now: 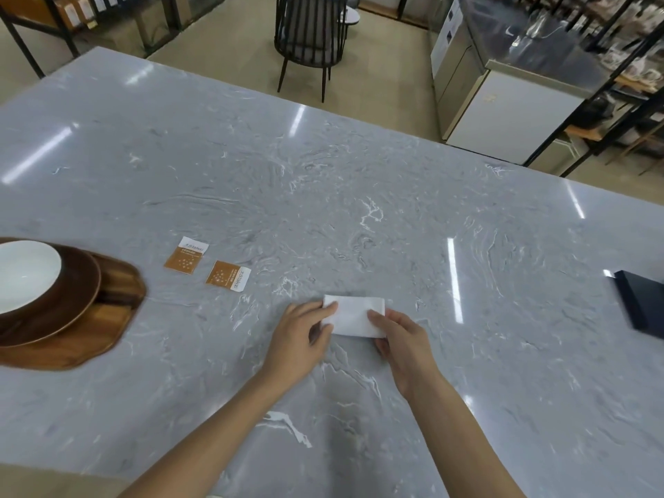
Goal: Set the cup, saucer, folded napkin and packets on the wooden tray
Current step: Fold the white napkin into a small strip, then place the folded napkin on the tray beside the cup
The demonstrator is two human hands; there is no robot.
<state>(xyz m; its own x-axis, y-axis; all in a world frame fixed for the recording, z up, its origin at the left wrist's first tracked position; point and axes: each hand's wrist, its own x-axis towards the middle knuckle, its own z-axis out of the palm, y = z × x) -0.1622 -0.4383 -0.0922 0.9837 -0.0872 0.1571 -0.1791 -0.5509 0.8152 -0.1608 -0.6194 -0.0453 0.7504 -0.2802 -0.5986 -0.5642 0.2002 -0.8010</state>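
Both hands grasp the folded napkin (354,315) on the grey marble table (323,181): left hand (300,337) pinching its 9 o'clock end, right hand (404,345) its 3 o'clock end. At 9 o'clock, the wooden tray (90,332) carries a brown saucer (77,278) and white cup (25,273). Two packets (183,259) (227,276) lie between tray and napkin.

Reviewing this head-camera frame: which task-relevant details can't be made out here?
- Wooden tray, saucer and white cup: cut off by the left edge; cup handle unseen.
- Two packets: print too small to read.
- Napkin: both ends covered by the left hand and right hand; number of folds unclear.
- Dark object: cut off by the right edge.
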